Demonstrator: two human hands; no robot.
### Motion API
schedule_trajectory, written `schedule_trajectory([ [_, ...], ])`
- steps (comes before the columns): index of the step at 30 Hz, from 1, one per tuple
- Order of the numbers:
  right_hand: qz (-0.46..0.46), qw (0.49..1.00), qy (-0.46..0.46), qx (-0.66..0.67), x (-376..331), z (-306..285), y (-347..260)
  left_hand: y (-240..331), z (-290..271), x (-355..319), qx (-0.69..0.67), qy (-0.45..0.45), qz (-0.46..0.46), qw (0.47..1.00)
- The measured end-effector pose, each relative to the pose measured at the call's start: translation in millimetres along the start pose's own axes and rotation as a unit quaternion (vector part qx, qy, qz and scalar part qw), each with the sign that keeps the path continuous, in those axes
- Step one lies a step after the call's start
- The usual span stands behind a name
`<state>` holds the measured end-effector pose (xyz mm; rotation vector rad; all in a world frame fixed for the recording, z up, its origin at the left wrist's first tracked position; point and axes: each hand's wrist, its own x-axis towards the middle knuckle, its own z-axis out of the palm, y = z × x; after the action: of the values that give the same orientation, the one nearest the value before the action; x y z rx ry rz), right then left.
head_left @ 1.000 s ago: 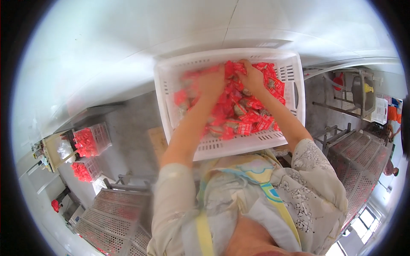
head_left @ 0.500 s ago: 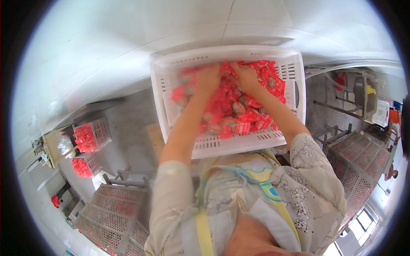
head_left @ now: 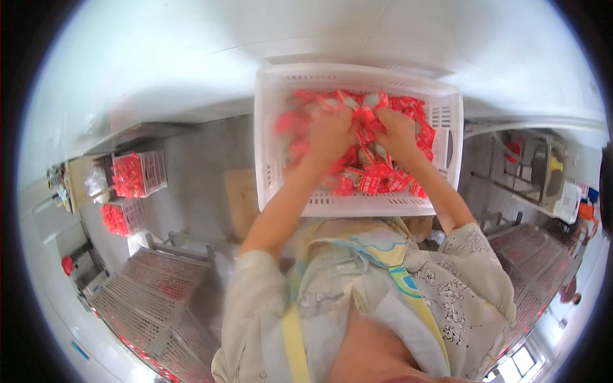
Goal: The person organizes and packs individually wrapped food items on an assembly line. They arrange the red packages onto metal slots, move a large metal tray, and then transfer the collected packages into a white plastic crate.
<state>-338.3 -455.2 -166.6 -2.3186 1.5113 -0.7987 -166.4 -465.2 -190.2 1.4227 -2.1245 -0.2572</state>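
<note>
In front of me, a white plastic crate [head_left: 454, 96] with slotted walls holds a heap of small red-and-clear packets [head_left: 373, 179]. Both my hands reach into its far half. My left hand [head_left: 332, 133] has its fingers closed on red packets; motion blurs the packets beside it. A short way to the right, my right hand [head_left: 397, 132] also grips red packets, and some stick out between the two hands. The exact number held by each hand is hidden by the fingers and the heap.
Two crates of red packets, an upper one [head_left: 129, 175] and a lower one [head_left: 116, 218], stand at left. Perforated metal racks flank me, at left [head_left: 143, 287] and right [head_left: 536, 258]. Cardboard [head_left: 241, 201] lies left of the crate. Another person [head_left: 568, 290] is at far right.
The crate has shifted right in view. Both hands have come up slightly with packets in their fingers, and packets now show between and beyond them.
</note>
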Motion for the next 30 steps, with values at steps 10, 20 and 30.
schedule_trajectory([
  [10,-0.052,0.998,-0.01,-0.022,0.2,36.5,-93.4,-41.0,-68.1,-68.7,-0.067,0.121,-0.031,0.99],
  [20,-0.387,0.918,0.073,0.04,45.2,144.9,-356.7,-159.8,-272.7,-240.4,0.067,0.274,-0.128,0.951],
  [30,-0.64,0.715,-0.061,0.275,-3.7,311.1,-649.3,-209.2,-414.6,-509.8,0.314,0.441,-0.383,0.748],
])
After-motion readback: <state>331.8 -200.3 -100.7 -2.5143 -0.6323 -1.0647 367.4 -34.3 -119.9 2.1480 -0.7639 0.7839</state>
